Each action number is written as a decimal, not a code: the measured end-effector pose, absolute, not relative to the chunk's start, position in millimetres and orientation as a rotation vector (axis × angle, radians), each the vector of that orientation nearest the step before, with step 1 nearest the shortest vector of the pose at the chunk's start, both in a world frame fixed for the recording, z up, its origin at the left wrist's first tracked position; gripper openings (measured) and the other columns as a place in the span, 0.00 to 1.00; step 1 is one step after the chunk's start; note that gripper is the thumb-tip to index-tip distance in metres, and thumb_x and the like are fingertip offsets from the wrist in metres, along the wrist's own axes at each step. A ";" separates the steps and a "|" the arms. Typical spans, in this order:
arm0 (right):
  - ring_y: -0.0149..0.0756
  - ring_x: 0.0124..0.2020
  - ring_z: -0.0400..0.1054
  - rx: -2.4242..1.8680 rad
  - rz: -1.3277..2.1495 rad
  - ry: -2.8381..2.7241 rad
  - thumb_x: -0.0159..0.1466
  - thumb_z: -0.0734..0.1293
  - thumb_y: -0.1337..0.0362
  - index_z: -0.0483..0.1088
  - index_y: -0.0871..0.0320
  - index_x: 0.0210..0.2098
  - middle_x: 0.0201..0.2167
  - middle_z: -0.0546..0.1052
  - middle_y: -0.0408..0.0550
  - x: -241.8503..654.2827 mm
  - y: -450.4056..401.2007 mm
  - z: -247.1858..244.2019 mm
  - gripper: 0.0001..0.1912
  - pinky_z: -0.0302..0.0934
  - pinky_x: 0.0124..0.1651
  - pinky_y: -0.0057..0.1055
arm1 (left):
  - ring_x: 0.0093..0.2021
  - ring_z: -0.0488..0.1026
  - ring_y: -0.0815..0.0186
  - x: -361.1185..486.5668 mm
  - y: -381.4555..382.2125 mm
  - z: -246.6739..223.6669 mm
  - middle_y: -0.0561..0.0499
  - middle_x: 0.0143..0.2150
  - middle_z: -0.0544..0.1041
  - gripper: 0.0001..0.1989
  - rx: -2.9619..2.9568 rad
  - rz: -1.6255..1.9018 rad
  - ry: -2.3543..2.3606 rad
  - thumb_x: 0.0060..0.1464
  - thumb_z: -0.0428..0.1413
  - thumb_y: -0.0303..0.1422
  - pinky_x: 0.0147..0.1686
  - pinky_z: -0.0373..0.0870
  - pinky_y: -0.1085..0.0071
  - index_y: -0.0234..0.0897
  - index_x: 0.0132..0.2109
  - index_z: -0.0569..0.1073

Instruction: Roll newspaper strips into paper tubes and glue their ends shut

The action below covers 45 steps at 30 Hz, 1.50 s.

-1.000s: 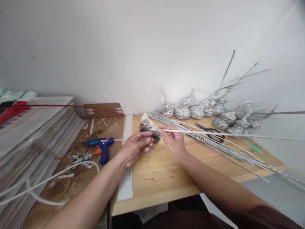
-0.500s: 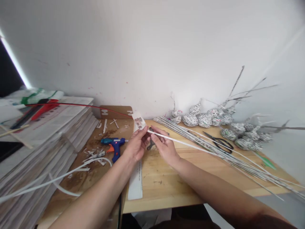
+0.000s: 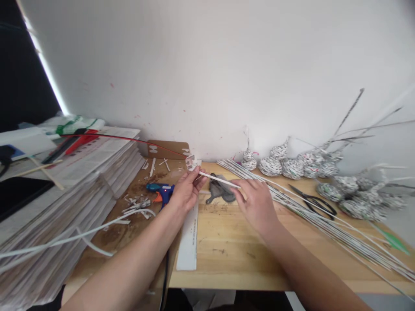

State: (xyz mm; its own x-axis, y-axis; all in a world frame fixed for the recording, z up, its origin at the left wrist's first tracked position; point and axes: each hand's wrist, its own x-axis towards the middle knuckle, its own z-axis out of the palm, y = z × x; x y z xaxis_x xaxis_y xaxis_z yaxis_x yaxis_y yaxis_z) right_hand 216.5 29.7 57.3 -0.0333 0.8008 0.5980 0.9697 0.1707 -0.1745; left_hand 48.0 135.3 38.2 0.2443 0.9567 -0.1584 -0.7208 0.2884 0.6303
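My left hand point(image 3: 188, 188) is closed on one end of a thin white paper tube point(image 3: 218, 178). Just above its fingertips a printed scrap of the paper point(image 3: 191, 162) flares out, and a long thin red rod point(image 3: 142, 140) runs from there to the left. My right hand point(image 3: 257, 203) pinches the tube farther along, and hides the stretch beyond. Below the tube lies a dark grey cloth-like item point(image 3: 222, 189). A long white paper strip point(image 3: 188, 242) lies flat on the table beneath my left hand.
Left of my hands are a blue glue gun point(image 3: 164, 192), paper scraps point(image 3: 139, 204) and a tall newspaper stack point(image 3: 110, 190). To the right lie a bundle of paper tubes point(image 3: 292, 203), black scissors point(image 3: 314, 202) and several woven paper gourds point(image 3: 293, 168) along the wall.
My right hand has slid right along the tube, away from my left hand, which keeps its hold. The view has shifted left, and more of the dark grey item shows.
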 end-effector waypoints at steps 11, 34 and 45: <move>0.35 0.26 0.68 -1.746 0.381 -1.917 0.69 0.56 0.59 0.71 0.55 0.39 0.25 0.75 0.44 219.0 23.7 56.1 0.13 0.54 0.29 0.29 | 0.31 0.79 0.68 47.3 139.4 38.6 0.49 0.29 0.78 0.04 0.455 1.204 0.576 0.55 0.57 0.24 0.32 0.78 0.79 0.29 0.33 0.75; 0.27 0.16 0.44 -1.324 1.566 -1.300 0.66 0.56 0.49 0.65 0.55 0.38 0.17 0.50 0.35 200.6 5.1 58.9 0.17 0.43 0.19 0.24 | 0.25 0.71 0.74 40.1 141.8 44.3 0.54 0.25 0.68 0.07 0.485 1.113 0.412 0.58 0.55 0.31 0.17 0.64 0.84 0.32 0.32 0.71; 0.31 0.26 0.58 -1.574 0.746 -1.715 0.64 0.62 0.51 0.65 0.56 0.35 0.26 0.66 0.44 202.5 10.4 64.6 0.14 0.49 0.28 0.26 | 0.27 0.71 0.72 40.5 146.5 41.3 0.51 0.26 0.69 0.10 0.525 1.163 0.409 0.59 0.53 0.32 0.22 0.68 0.82 0.30 0.32 0.71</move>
